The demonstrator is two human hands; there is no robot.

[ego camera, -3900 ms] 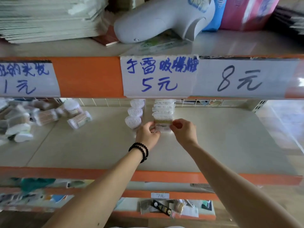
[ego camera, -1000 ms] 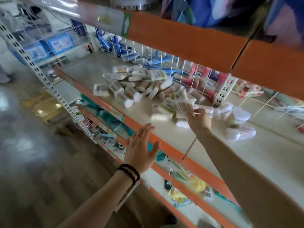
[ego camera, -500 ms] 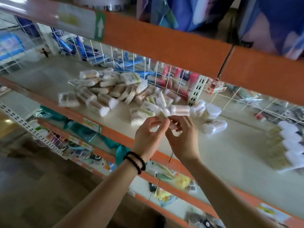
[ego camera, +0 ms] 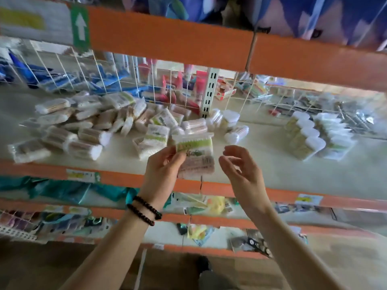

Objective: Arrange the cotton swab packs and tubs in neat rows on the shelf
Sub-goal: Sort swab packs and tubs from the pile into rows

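My left hand (ego camera: 162, 169) pinches a flat cotton swab pack (ego camera: 195, 154) with a green band, held upright above the shelf's front edge. Just right of the pack, my right hand (ego camera: 240, 168) hovers with loosely curled fingers and holds nothing. A loose heap of swab packs (ego camera: 83, 126) lies on the left half of the shelf (ego camera: 272, 174). A few round tubs (ego camera: 230, 122) lie behind my hands. Two neat rows of tubs and packs (ego camera: 314, 137) stand at the right.
An orange rail (ego camera: 209, 47) of the upper shelf runs overhead. A white wire grid (ego camera: 94, 72) and an upright post (ego camera: 209, 95) close the back. Lower shelves (ego camera: 199, 206) hold mixed small goods.
Both hands were together at the heap; now the left hand has lifted the green-banded pack clear and the right hand has let go and moved slightly right. The view has swung right.
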